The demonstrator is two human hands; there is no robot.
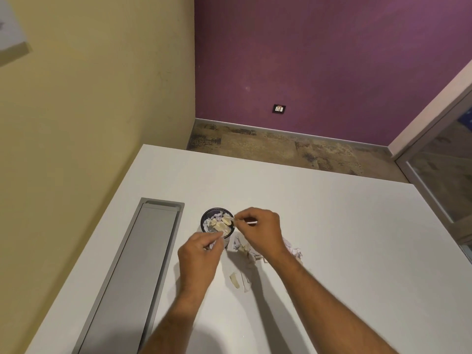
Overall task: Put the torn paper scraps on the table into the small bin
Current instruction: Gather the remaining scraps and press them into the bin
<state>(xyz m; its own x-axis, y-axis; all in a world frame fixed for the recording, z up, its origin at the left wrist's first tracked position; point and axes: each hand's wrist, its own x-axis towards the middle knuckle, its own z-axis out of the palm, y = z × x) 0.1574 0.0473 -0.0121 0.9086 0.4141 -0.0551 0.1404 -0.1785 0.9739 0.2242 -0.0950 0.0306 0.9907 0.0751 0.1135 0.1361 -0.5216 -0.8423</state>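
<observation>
Torn white and cream paper scraps (241,279) lie between both forearms. Left hand (198,256) pinches a scrap beside the small black round bin (204,221); right hand (260,229) pinches another at its rim.

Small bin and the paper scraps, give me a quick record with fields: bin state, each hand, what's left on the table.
bin: small dark round bin upright on the white table, already holding torn scraps
left hand: left hand at the bin's near edge, fingers pinched on a scrap
right hand: right hand beside the bin's rim, pinching a thin white scrap
left on table: loose scraps near the person, more pieces under the right wrist, a crumpled piece to its right
</observation>
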